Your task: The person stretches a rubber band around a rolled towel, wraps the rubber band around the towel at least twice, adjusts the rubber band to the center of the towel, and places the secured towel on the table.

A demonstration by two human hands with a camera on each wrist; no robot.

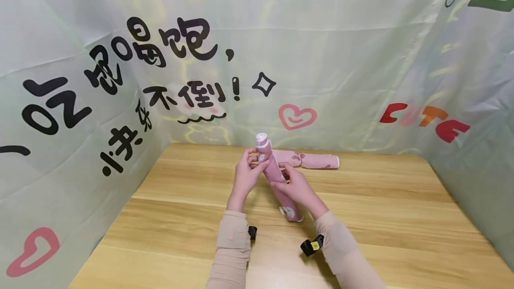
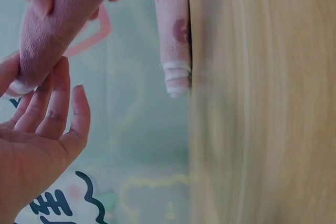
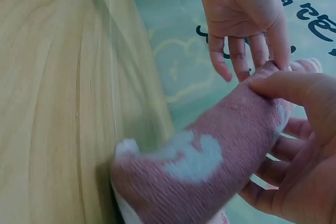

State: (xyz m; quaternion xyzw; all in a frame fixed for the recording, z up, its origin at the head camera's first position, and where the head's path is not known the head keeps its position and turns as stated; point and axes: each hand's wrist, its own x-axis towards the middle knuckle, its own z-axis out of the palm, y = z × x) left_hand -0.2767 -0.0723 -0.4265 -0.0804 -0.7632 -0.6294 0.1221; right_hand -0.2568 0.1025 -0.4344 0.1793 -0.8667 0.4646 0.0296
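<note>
A darker pink towel with pale patches is rolled into a tube and stands at a tilt above the table, its upper end leaning away. My left hand pinches it near that upper end, thumb in front and fingers behind. Around its middle, my right hand grips the roll, and in the right wrist view the thumb presses along its surface. The lower end, with a white edge, comes down close over the wood. Behind lies a second rolled towel, lighter pink with dark red flower marks.
The wooden table reaches back to a pale green cloth backdrop printed with black characters, hearts and coloured letters. Cloth also hangs along the left and right sides. Black wrist devices sit by the sleeves.
</note>
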